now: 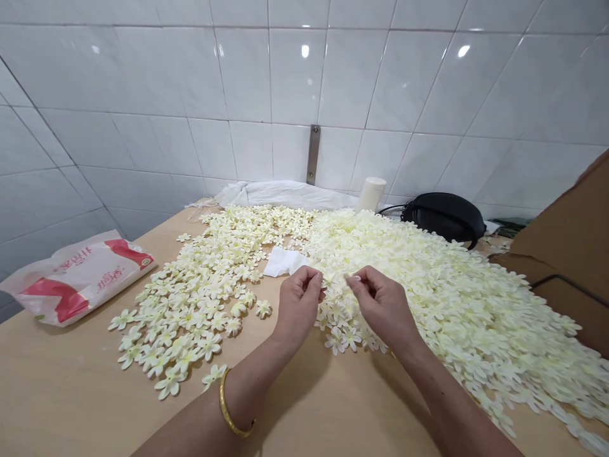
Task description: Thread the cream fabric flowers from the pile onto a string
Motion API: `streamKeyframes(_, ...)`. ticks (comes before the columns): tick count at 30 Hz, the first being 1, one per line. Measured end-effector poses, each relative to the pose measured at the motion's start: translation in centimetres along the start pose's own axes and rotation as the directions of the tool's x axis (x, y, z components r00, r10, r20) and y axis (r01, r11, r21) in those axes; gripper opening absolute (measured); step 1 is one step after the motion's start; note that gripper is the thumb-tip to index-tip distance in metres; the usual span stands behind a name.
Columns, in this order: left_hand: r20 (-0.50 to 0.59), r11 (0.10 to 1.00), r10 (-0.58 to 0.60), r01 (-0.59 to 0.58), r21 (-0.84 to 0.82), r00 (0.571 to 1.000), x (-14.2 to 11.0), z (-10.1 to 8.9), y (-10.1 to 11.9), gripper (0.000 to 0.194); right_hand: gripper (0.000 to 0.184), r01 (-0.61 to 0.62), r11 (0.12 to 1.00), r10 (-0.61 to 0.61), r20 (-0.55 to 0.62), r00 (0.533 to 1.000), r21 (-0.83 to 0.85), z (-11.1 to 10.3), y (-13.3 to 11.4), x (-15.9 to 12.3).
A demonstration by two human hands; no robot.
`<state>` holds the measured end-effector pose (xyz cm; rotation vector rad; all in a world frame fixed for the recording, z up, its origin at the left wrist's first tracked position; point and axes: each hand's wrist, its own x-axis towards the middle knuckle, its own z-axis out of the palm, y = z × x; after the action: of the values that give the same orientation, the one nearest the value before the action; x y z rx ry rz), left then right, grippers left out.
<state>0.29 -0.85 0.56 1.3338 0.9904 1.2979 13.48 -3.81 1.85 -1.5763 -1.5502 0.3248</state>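
My left hand (299, 306) is closed in a pinch, thumb against the fingers. Whatever it holds, if anything, is too small to make out. Facing it, my right hand (386, 310) also pinches, with a tiny whitish spot at the fingertips that I cannot identify. A short gap separates the two hands. Below and behind them spreads a large heap of pale yellow-white artificial flower pieces (457, 304). To the left lies a looser spread of similar flowers (190, 311) with yellower centres. A single flower (263, 309) rests beside my left wrist.
A crumpled white tissue (284, 261) lies past my left hand on the wooden table (71, 387). Leftward is a red-and-white plastic package (85, 276). At the back are a cream cylinder (372, 194) and a black case (442, 216); cardboard (561, 241) stands right.
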Motion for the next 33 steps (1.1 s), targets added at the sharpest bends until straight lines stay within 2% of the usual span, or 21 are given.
streamKeyframes(2,0.025,0.996,0.051,-0.053,0.068,0.998,-0.1,0.0,-0.2,0.018,0.027,-0.002,1.000,0.001,-0.040,0.999,-0.006,-0.1,-0.1,0.1)
streamKeyframes(5,0.039,0.991,0.080,-0.084,0.103,0.996,-0.2,0.0,-0.4,0.019,0.028,-0.025,0.997,0.026,0.015,1.000,-0.068,0.0,-0.1,0.2)
streamKeyframes(8,0.010,0.992,0.060,-0.060,0.114,0.998,0.0,-0.1,-0.2,0.019,0.037,-0.010,0.992,0.023,0.098,0.995,-0.126,0.1,0.1,0.1)
streamKeyframes(11,-0.025,0.995,0.027,-0.024,0.096,0.999,0.2,-0.1,0.0,0.019,0.044,0.007,0.993,0.009,0.128,0.992,-0.117,0.0,0.2,0.1)
streamKeyframes(16,-0.028,0.996,0.028,-0.025,0.080,0.999,0.3,-0.1,-0.3,0.018,0.030,-0.052,0.990,0.067,0.118,0.991,-0.131,-0.1,0.2,0.3)
streamKeyframes(19,-0.020,0.996,0.049,-0.047,0.078,0.999,0.3,-0.1,-0.5,0.019,0.029,-0.050,0.984,0.071,0.124,0.990,-0.169,0.0,0.3,0.3)
streamKeyframes(25,0.001,0.992,0.069,-0.068,0.107,0.998,0.1,0.1,-0.7,0.019,0.046,0.009,0.980,0.020,0.146,0.989,-0.198,0.1,0.4,0.3)
streamKeyframes(33,0.003,0.991,0.081,-0.081,0.104,0.997,0.0,0.2,-1.1,0.020,0.025,-0.080,0.986,0.088,0.054,0.995,-0.145,-0.1,0.3,0.4)
